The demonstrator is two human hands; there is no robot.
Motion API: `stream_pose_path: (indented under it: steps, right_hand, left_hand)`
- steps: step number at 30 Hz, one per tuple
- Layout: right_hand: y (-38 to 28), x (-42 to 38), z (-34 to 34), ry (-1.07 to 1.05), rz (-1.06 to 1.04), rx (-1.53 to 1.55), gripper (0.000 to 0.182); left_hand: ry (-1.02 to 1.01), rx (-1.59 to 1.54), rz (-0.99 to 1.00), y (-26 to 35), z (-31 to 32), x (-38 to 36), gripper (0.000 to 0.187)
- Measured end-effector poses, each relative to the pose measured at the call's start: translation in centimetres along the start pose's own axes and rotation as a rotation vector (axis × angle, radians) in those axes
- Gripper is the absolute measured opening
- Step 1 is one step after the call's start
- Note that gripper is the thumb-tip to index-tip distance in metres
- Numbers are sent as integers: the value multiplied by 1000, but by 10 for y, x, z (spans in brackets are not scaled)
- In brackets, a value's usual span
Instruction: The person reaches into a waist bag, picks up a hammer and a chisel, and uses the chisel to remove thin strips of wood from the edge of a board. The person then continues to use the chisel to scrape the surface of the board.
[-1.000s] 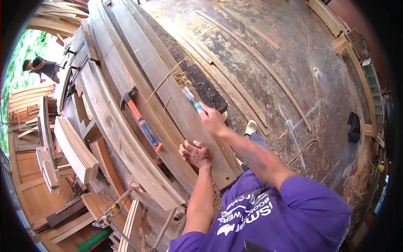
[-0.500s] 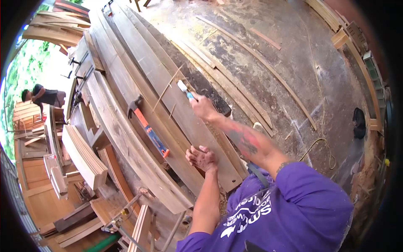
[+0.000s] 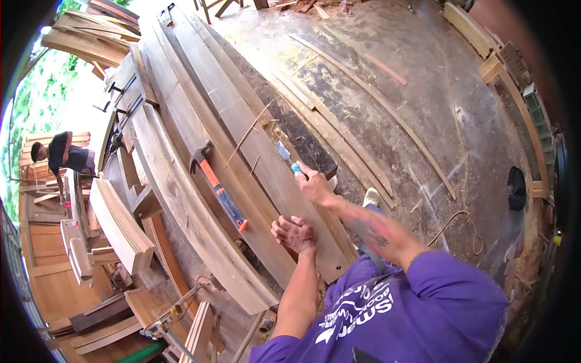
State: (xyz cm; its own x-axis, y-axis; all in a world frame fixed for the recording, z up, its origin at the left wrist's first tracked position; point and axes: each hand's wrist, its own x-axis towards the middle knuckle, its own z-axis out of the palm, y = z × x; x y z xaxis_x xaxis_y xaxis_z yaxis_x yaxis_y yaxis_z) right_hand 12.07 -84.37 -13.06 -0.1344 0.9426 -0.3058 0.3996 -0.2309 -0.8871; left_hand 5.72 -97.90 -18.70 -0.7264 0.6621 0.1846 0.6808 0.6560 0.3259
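My right hand (image 3: 315,184) is closed round the blue-and-white handle of what looks like a putty knife (image 3: 282,150). Its flat blade points away from me, over the right edge of a long wooden board (image 3: 275,175). On the same boards rests my left hand (image 3: 295,235), fingers bent but apart, holding nothing. A claw hammer (image 3: 218,186) with an orange and blue handle lies to the left of it. Two thin wood sticks, one a long strip (image 3: 249,134), lie across the board ahead of my hands.
More long planks (image 3: 187,187) run side by side to the left. Stacked curved pieces (image 3: 121,224) and clamps (image 3: 112,100) stand beyond them. Loose strips (image 3: 375,100) and sawdust cover the floor at right. Another person (image 3: 66,154) stands at far left.
My right hand has drawn the putty knife back toward me and slightly right, turning its blade. The left hand stays on the boards, its fingers a little looser. The view has shifted slightly.
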Motion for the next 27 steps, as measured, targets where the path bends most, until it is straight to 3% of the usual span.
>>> stream_pose_path:
  steps: [3,4,8,10,11,12,13,15,17,20,22,23,26,27]
  right_hand:
    - [17,2,3,11,-100,39,52]
    - [0,-11,-10,-56,-5,3,52]
    - [31,-47,-16,-54,-17,19,49]
    - [43,0,15,122,-300,30,50]
    - [2,21,12,18,-121,127,43]
    - [-4,66,30,82,-239,160,34]
    - [-34,96,24,10,-159,61,36]
    - [-85,134,2,-206,17,161,33]
    - [-108,144,-19,-264,134,182,29]
    - [-72,102,-29,-160,-44,268,39]
    - [-16,45,-26,-255,5,134,47]
    - [18,7,-15,-95,-131,96,48]
    - [58,-93,-14,-47,39,58,50]
    - [52,-92,-15,-64,71,94,50]
  left_hand:
    - [-39,-16,-28,-2,-3,-16,49]
    - [-39,-23,-26,-1,0,-12,49]
    - [-6,-32,6,-3,0,-7,50]
    - [-7,-30,13,-9,-1,-10,50]
    - [-13,-32,16,-10,0,-10,50]
    - [-16,-36,19,-10,0,-10,49]
    - [-8,-27,18,-9,-1,-9,50]
    - [2,-10,29,-6,-4,-8,50]
    - [-19,-7,23,-4,-7,-9,50]
    - [7,-10,32,-4,-5,-6,50]
    - [24,-35,45,-5,-6,-9,49]
    - [11,-35,34,-6,-7,-11,49]
    - [-3,-43,21,-5,-4,-8,49]
    - [-9,-40,21,-6,-4,-8,49]
